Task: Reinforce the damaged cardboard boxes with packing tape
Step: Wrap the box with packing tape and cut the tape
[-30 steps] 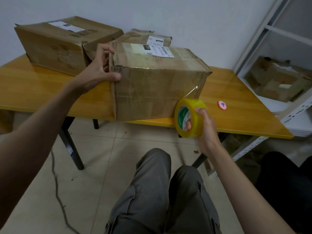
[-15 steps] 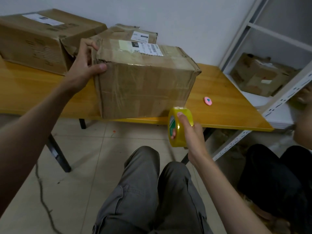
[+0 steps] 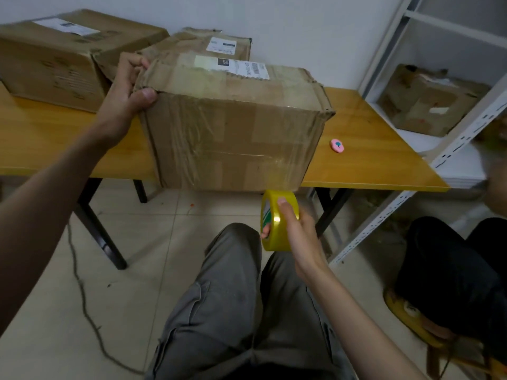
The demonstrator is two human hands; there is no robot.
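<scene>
Box (image 3: 230, 138) is sitting at the near edge of the table (image 3: 370, 149), front face hanging a bit past the lip, roughly 12 o'clock from my lap; left hand (image 3: 123, 97) grips the top-left corner, thumb on the front face and fingers curled over the torn flap; right hand (image 3: 296, 229) is wrapped around the yellow tape roll (image 3: 277, 220), fingers through the core, thumb across the outer rim. What changed: a second ago the roll was up against the box's lower-right corner, now it's dropped below the table edge at about 5 o'clock from the box, with a clear strip stretched from the bottom-right corner down to it; so I'd say the side pass is laid and the tape's being pulled to go under the bottom or get cut, can't tell which. Box has also turned slightly toward me. Edges: right top corner is crushed and frayed, flap edge on top is wavy, so the strip probably needs pressing down there. Room: open floor and my knees below the roll, table leg at 4 o'clock close to the wrist; pink cutter (image 3: 337, 145) on the table at 3 o'clock from the box, within reach; two more boxes behind at 10 and 12 o'clock, touching or nearly, so not much room to push back.
</scene>
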